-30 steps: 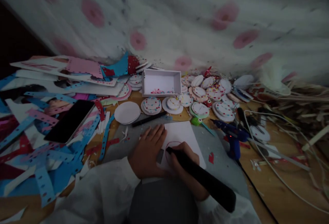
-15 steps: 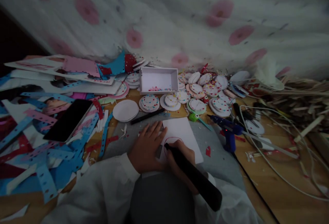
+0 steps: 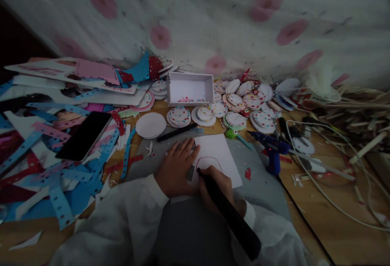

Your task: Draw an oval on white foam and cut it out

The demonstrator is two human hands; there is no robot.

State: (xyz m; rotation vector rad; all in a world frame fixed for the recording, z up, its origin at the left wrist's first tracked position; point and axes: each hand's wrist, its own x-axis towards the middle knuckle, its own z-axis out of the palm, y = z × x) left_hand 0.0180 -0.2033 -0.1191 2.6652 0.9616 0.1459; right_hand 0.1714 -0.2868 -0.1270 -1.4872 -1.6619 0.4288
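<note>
A white sheet of paper (image 3: 217, 148) lies on a grey mat (image 3: 258, 184), with a dark red curved line drawn on it. My left hand (image 3: 176, 170) rests flat with spread fingers over the sheet's left side and a small dark piece beside the thumb. In my right hand (image 3: 215, 184) is a thick black pen (image 3: 231, 213), its tip on the paper at the left end of the curve. Above the sheet lie a thin black pen (image 3: 176, 131), a green frog-like figure (image 3: 231, 134) and a stack of white discs (image 3: 150, 125).
Dotted blue, red and white scraps and a black phone (image 3: 83, 136) cover the left. A white box (image 3: 190, 89) stands behind, near decorated discs (image 3: 233, 119). On the right are a blue glue gun (image 3: 271, 148), white cable (image 3: 323, 209) and wooden sticks (image 3: 362, 115).
The camera view has tilted slightly. The drawn curve now reaches further round on its right side, and the pen tip remains near its left end.
</note>
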